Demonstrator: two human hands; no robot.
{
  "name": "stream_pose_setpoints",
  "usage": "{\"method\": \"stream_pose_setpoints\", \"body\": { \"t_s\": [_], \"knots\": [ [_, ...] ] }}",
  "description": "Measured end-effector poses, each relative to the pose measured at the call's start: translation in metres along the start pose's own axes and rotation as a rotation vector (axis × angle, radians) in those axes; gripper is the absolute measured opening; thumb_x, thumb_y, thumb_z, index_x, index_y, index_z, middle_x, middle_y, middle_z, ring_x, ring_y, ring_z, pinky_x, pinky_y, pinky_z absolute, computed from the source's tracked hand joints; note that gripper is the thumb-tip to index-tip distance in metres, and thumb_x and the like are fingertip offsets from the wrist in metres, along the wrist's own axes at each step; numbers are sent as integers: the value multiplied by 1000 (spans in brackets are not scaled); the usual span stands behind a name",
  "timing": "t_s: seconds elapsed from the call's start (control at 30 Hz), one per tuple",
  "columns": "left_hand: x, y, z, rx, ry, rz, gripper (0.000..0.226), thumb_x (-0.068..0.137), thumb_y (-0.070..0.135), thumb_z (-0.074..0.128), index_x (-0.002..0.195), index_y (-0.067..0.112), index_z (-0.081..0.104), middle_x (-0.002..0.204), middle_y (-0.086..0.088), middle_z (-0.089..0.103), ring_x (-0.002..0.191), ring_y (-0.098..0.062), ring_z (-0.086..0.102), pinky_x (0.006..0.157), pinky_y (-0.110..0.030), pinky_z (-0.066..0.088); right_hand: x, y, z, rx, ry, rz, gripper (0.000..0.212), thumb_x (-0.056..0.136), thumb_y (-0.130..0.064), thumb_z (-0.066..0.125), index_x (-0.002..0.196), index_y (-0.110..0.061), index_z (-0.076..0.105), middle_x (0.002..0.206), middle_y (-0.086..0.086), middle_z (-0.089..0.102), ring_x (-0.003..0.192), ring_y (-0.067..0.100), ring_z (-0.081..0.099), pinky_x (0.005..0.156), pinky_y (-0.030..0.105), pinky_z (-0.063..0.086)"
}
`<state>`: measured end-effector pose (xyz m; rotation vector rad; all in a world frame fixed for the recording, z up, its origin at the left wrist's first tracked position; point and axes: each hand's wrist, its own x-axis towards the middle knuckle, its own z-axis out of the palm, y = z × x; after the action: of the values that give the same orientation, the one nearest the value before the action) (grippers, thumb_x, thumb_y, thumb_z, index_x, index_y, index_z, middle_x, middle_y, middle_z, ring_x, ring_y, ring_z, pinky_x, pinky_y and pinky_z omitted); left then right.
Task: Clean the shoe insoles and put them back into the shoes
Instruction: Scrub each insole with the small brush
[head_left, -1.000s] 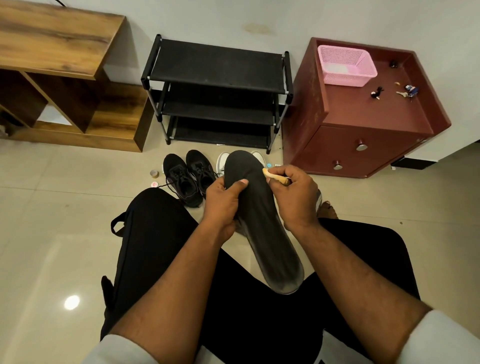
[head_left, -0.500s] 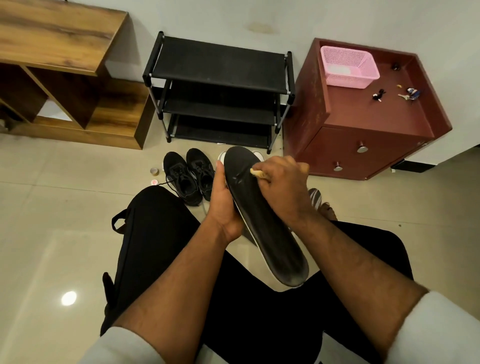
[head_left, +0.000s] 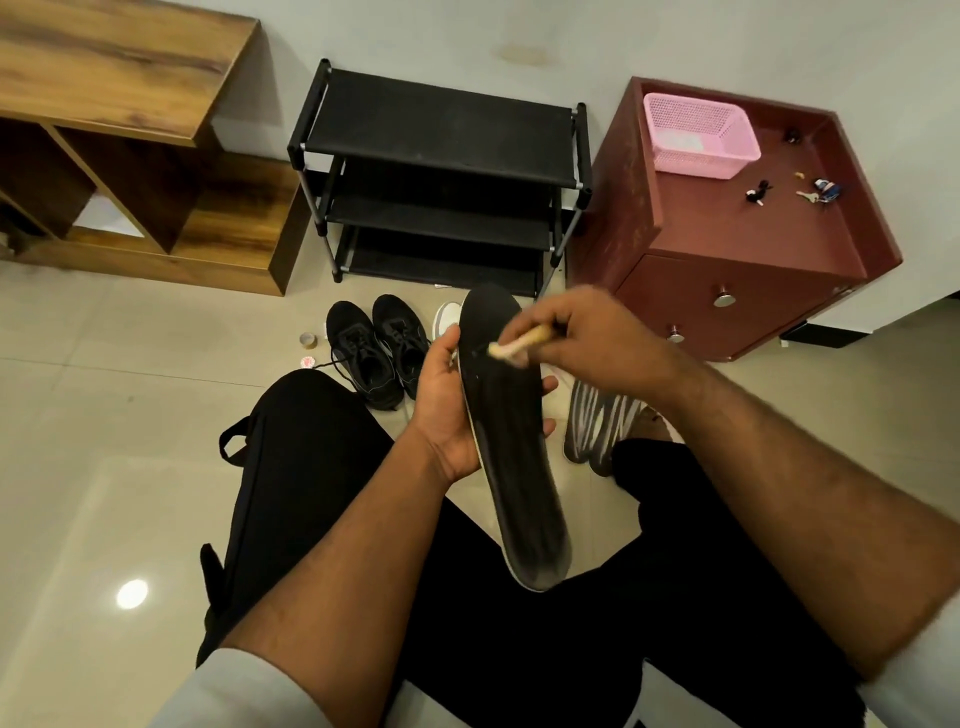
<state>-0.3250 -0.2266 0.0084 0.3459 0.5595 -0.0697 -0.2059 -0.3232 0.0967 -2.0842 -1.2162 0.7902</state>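
Observation:
A long black insole (head_left: 511, 457) with a pale edge is held upright over my lap, toe end away from me. My left hand (head_left: 441, 410) grips its left edge near the middle, fingertips showing on the right side. My right hand (head_left: 587, 348) holds a small brush with a tan handle (head_left: 519, 344), its pale head touching the insole's upper part. A pair of black laced shoes (head_left: 376, 351) stands on the floor just beyond my left knee. A white shoe (head_left: 447, 317) peeks out behind the insole.
A black three-tier shoe rack (head_left: 441, 176) stands against the wall. A maroon cabinet (head_left: 727, 275) with a pink basket (head_left: 698, 136) and keys is at right, a wooden shelf unit (head_left: 119, 140) at left. A grey striped sandal (head_left: 597, 426) and small round lids (head_left: 308, 340) lie on the tiled floor.
My left hand has shifted its grip from the insole's front to its left edge, turning the insole to face me. My right hand has moved the brush onto the upper insole.

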Motion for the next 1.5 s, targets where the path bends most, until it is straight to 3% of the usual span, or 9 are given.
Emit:
{"method": "stream_pose_setpoints", "body": {
  "t_s": [0.13,0.33,0.47,0.6,0.83,1.03,1.2,1.37,1.5],
  "knots": [
    [-2,-3,4,-9,-8,10,71,91,70,37,120,14,71,134,-19,60,119,-37,54,83,-45,47,25,-2,-3,-182,182,-92,21,85,-8,65,101,-20,71,94,-12,65,86,-2,58,75,10,43],
    [-4,-1,2,36,24,3,79,87,74,43,133,12,59,110,-17,66,92,-29,65,79,-42,49,19,-5,40,-412,219,-133,22,92,-10,56,108,-14,70,102,5,64,93,15,59,83,29,50],
    [-2,3,-4,73,86,27,71,91,70,42,107,9,75,106,-17,72,94,-29,71,88,-42,54,-11,-5,58,-365,62,-161,24,89,-6,59,107,-15,71,99,1,67,89,10,60,83,33,52],
    [1,3,1,70,67,42,74,94,67,35,118,4,66,110,-20,70,95,-29,71,83,-40,58,-31,-8,36,-89,-185,15,23,83,-3,67,100,-17,75,90,-10,69,78,-3,61,75,12,50],
    [4,-4,3,73,49,27,80,91,75,30,135,14,57,118,-19,67,98,-33,67,79,-43,52,5,-9,15,-179,184,17,22,90,-9,62,108,-17,71,102,-6,64,86,2,57,75,15,48],
    [4,-1,-7,88,98,101,69,96,63,37,89,10,80,97,-14,74,86,-24,74,76,-34,60,-20,-5,68,-294,106,-117,25,88,-4,58,107,-14,71,100,2,67,90,12,61,85,33,51],
    [6,-1,-4,45,96,29,75,90,69,41,116,4,70,126,-25,63,118,-40,59,102,-48,48,-51,-9,62,-90,-206,-64,26,84,-1,64,104,-16,74,96,-5,67,85,0,60,77,17,50],
    [3,-5,-3,30,19,35,83,90,75,33,133,9,58,114,-18,66,93,-30,66,78,-40,55,-26,0,35,-40,411,44,24,89,-4,60,107,-15,71,101,-3,65,77,0,58,69,9,49],
    [1,-8,0,29,65,79,61,95,61,39,102,10,71,91,-11,66,82,-22,63,73,-35,50,-1,-3,47,-199,335,-31,24,90,-6,59,108,-15,71,101,0,65,88,8,58,78,17,48]
  ]
}}
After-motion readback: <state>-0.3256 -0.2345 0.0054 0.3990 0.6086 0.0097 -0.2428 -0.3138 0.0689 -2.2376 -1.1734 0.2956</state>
